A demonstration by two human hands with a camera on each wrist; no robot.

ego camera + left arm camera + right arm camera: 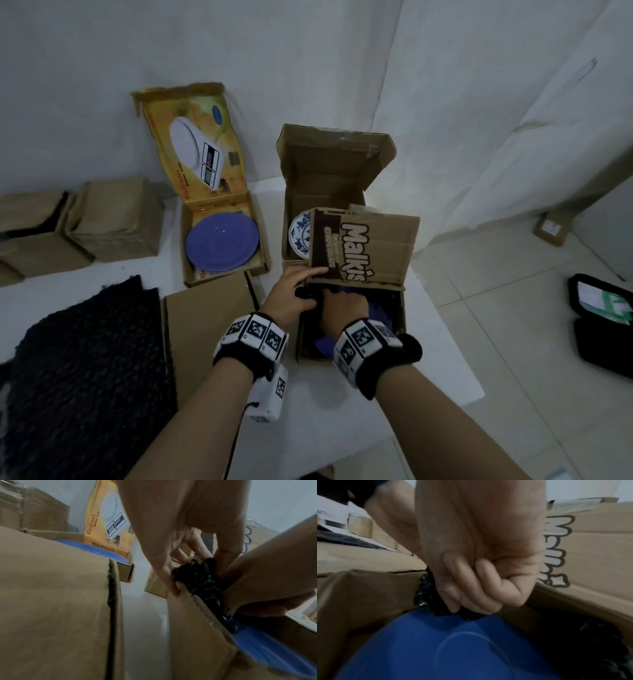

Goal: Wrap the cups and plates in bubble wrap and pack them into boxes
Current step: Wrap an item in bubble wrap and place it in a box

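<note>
My right hand pinches black bubble wrap at the box wall, just above the blue plate lying inside; probably tucking padding. My left hand also grips the wrap, thumb bracing the rim.

Blue plate mostly hidden under hands, patterned plate half behind flap

White table bearing cardboard boxes, black bubble wrap

Blue plate flat in open cardboard box — black bubble wrap bunched at its left wall
</note>
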